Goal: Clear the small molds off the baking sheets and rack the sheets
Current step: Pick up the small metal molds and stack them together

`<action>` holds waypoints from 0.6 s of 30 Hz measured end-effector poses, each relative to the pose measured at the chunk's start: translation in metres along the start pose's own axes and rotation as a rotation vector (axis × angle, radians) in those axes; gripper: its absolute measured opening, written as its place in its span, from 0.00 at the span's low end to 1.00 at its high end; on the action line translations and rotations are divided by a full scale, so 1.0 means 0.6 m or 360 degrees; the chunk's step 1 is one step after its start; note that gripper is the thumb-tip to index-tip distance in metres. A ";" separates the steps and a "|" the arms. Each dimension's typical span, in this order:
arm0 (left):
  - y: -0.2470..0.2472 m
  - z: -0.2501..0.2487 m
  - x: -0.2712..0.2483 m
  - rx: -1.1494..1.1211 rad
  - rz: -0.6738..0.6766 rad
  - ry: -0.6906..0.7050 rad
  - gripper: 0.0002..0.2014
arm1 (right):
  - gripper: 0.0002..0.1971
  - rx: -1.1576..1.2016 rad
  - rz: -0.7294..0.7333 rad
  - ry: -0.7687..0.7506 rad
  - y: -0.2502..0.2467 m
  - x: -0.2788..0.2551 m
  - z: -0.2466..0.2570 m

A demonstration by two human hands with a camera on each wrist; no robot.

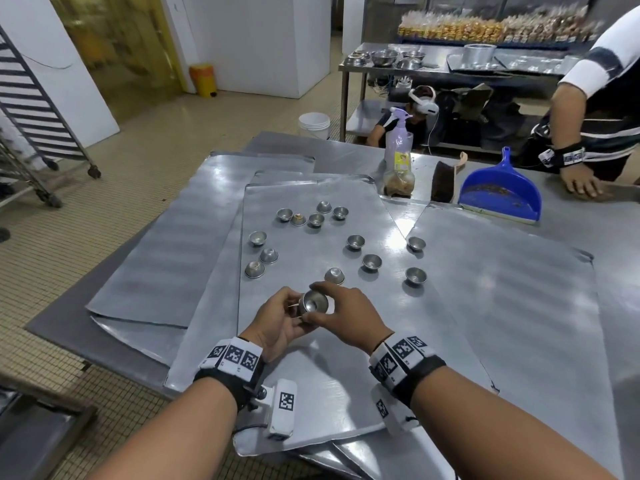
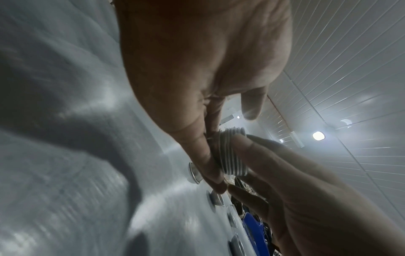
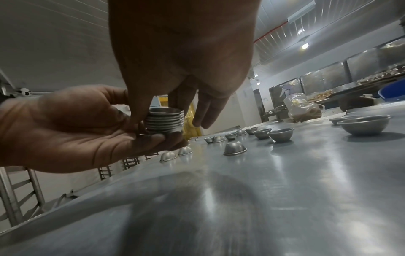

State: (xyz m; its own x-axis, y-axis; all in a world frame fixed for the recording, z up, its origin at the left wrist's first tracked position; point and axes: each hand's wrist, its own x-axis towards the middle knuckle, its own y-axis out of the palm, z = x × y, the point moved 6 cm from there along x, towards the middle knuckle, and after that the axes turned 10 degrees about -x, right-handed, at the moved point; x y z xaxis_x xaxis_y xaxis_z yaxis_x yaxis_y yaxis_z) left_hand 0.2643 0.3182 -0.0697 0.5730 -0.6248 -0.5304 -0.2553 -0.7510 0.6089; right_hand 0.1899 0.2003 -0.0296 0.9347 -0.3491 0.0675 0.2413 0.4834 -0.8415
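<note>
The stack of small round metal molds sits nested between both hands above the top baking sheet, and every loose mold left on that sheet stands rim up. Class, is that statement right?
One detail is wrong. The stack of small round metal molds is held by the left hand and right hand, but not every loose mold is rim up: the right wrist view shows an upside-down dome-shaped mold on the top baking sheet.

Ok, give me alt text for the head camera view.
Both hands, left hand and right hand, hold a stack of small metal molds above a baking sheet. More loose molds dot the sheet; a blue dustpan lies behind.
</note>
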 end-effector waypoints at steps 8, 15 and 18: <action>0.015 -0.003 0.014 0.0324 0.0086 0.0062 0.07 | 0.27 -0.0003 -0.0018 0.0197 -0.031 0.000 -0.082; 0.028 0.013 0.045 0.0335 0.0022 0.0006 0.06 | 0.20 -0.0462 -0.0030 0.0744 -0.093 0.026 -0.275; 0.032 0.024 0.051 0.0318 -0.0012 -0.0040 0.05 | 0.21 -0.0497 0.0044 0.0820 -0.099 0.040 -0.319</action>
State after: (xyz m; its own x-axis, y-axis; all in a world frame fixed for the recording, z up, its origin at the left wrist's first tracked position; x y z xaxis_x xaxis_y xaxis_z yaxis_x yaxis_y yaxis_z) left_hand 0.2655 0.2814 -0.0827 0.5566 -0.6224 -0.5503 -0.4022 -0.7815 0.4770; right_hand 0.1481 0.0096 -0.0805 0.6736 -0.7217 -0.1593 0.0580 0.2665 -0.9621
